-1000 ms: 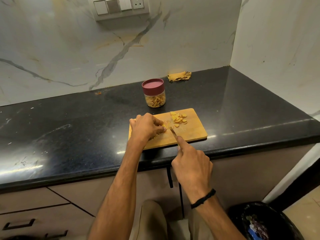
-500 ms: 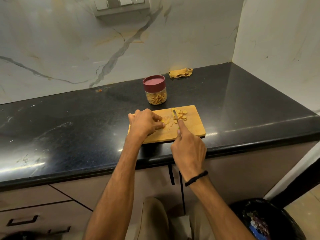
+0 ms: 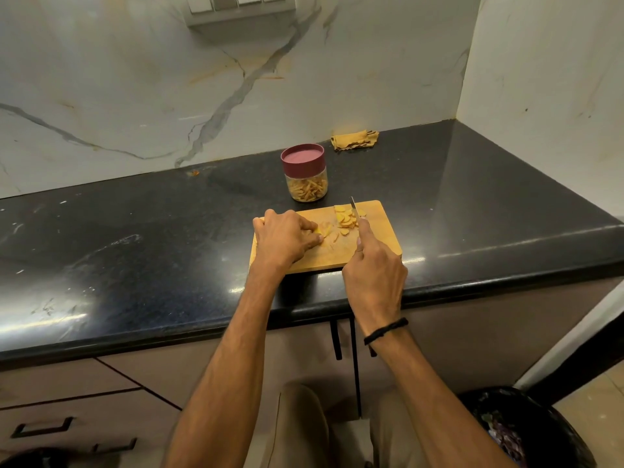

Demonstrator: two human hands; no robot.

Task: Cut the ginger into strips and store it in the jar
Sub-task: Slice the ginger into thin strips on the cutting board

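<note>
A wooden cutting board (image 3: 378, 244) lies at the front edge of the black counter. Ginger slices (image 3: 344, 218) are piled at its far side, and a few cut strips (image 3: 327, 231) lie near the middle. My left hand (image 3: 287, 236) rests on the board's left part with curled fingers pinching ginger pieces at its fingertips. My right hand (image 3: 374, 270) grips a knife (image 3: 354, 209), forefinger along the spine, blade tip over the slice pile. Behind the board stands a clear jar (image 3: 306, 187) with a maroon lid, partly filled with ginger strips.
A crumpled yellow cloth (image 3: 354, 140) lies by the back wall. The black counter (image 3: 135, 238) ends at a wall on the right. Drawers and cabinet handles are below the counter, and a dark bin (image 3: 526, 430) stands on the floor at lower right.
My right hand moved the knife from beside my left fingertips toward the far side of the board, onto the slice pile. My left hand stayed in place.
</note>
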